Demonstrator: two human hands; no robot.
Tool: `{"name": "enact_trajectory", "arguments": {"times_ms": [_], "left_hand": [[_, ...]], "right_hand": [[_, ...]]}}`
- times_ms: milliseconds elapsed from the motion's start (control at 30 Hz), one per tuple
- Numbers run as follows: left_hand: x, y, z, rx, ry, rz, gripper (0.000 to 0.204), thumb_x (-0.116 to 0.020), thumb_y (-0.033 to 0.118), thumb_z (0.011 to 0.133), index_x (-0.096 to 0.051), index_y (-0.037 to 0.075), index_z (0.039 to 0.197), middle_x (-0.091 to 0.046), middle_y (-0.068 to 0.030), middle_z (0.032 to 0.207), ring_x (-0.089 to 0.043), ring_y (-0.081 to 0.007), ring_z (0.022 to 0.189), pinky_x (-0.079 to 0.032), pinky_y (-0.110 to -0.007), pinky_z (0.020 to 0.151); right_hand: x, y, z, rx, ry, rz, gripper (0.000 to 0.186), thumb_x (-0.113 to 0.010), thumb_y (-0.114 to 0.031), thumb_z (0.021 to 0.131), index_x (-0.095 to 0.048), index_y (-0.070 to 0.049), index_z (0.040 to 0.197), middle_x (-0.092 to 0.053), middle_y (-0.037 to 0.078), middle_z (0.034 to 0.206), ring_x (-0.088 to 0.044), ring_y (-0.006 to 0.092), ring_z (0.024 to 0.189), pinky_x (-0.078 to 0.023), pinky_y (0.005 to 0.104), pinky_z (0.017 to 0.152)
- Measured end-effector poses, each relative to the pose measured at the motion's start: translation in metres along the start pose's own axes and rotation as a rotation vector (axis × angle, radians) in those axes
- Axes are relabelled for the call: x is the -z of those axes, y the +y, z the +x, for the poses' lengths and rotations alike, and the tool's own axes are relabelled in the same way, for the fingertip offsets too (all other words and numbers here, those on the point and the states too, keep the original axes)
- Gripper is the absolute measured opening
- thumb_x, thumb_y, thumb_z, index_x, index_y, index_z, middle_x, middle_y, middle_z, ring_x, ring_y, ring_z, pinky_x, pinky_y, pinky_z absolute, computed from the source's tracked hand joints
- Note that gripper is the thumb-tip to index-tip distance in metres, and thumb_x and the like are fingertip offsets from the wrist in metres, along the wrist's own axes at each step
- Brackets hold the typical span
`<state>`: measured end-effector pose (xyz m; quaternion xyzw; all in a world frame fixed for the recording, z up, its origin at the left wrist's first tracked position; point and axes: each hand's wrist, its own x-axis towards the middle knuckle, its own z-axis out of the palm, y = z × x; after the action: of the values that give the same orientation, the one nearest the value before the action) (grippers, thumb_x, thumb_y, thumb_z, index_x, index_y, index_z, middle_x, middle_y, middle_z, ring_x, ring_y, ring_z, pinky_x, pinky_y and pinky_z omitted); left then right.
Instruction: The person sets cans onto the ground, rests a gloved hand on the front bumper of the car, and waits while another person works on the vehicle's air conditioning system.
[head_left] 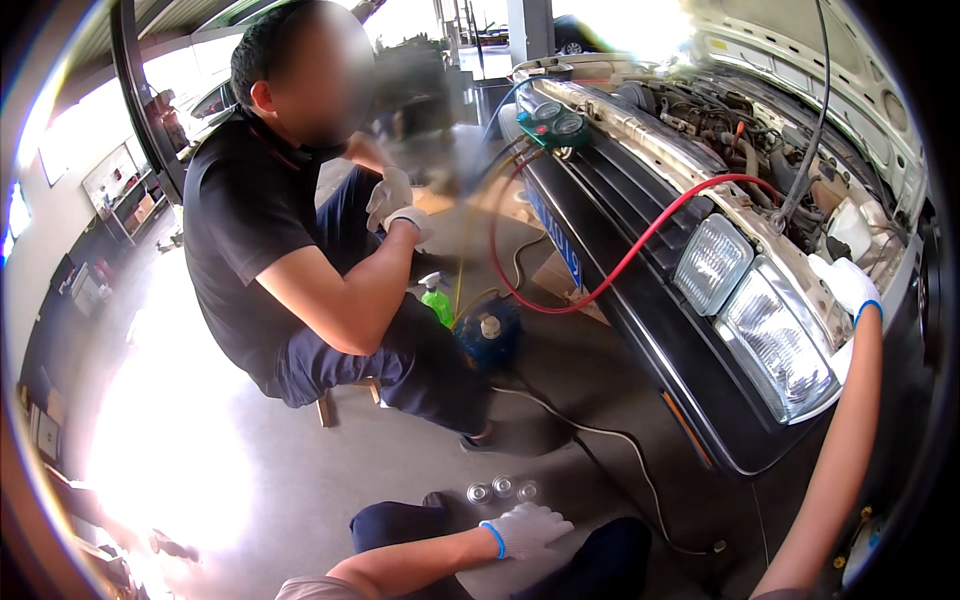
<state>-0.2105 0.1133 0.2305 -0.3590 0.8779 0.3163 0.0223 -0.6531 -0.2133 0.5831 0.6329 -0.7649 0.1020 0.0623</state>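
My left hand (528,531), in a white glove with a blue cuff, is held over my lap with its fingers stretched out and nothing in them. Just beyond it, three small round metal cans (503,487) stand on the floor. My right hand (848,286), gloved the same way, lies against the front corner of the car's open engine bay (740,130), above the headlight (775,335). Its fingers look extended and hold nothing that I can see. A green gauge manifold (553,128) sits at the car's front edge, and a red hose (640,255) loops from it into the engine bay.
A co-worker (290,240) in dark clothes and white gloves sits on a low stool at the left. Near them are a blue pump (488,340) and a green spray bottle (436,300). A cable (610,432) runs across the floor. The hood (860,60) is raised.
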Motion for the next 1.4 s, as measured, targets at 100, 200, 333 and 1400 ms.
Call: {"name": "enact_trajectory", "arguments": {"times_ms": [100,200,333,1400], "left_hand": [[0.003,0.006,0.0,0.005,0.016,0.015,0.054,-0.069,0.038,0.093,-0.061,0.004,0.134,-0.067,-0.017,0.121,-0.066,-0.038,0.115,-0.053,-0.051,0.096],[0.022,0.029,-0.004,-0.029,0.074,0.064,0.046,-0.067,0.036,0.094,-0.064,0.004,0.127,-0.071,-0.017,0.107,-0.072,-0.0378,0.102,-0.057,-0.051,0.086],[0.023,0.035,-0.002,-0.041,0.051,0.04,0.03,-0.068,0.028,0.088,-0.073,0.005,0.106,-0.076,-0.0179,0.099,-0.075,-0.038,0.093,-0.059,-0.05,0.078],[0.036,0.065,-0.019,-0.27,0.248,0.038,0.024,-0.061,0.032,0.093,-0.07,0.01,0.098,-0.073,-0.0125,0.094,-0.074,-0.0353,0.09,-0.056,-0.051,0.074]], "right_hand": [[-0.003,0.005,0.004,0.023,-0.024,0.05,0.09,-0.053,-0.075,0.096,-0.066,0.014,0.097,-0.066,0.036,0.094,-0.064,0.0476,0.09,-0.048,0.0522,0.086],[-0.006,0.018,0.01,0.029,-0.022,0.072,0.088,-0.055,-0.073,0.095,-0.067,0.014,0.098,-0.066,0.037,0.097,-0.067,0.0492,0.096,-0.049,0.0518,0.087],[-0.003,0.005,0.001,0.045,0.037,0.054,0.082,-0.056,-0.069,0.096,-0.07,0.012,0.092,-0.067,0.036,0.088,-0.069,0.0517,0.093,-0.05,0.0538,0.083],[0.01,-0.01,-0.018,0.027,0.072,0.034,0.07,-0.063,-0.058,0.088,-0.072,0.011,0.093,-0.067,0.039,0.092,-0.071,0.0501,0.09,-0.054,0.055,0.081]]}}
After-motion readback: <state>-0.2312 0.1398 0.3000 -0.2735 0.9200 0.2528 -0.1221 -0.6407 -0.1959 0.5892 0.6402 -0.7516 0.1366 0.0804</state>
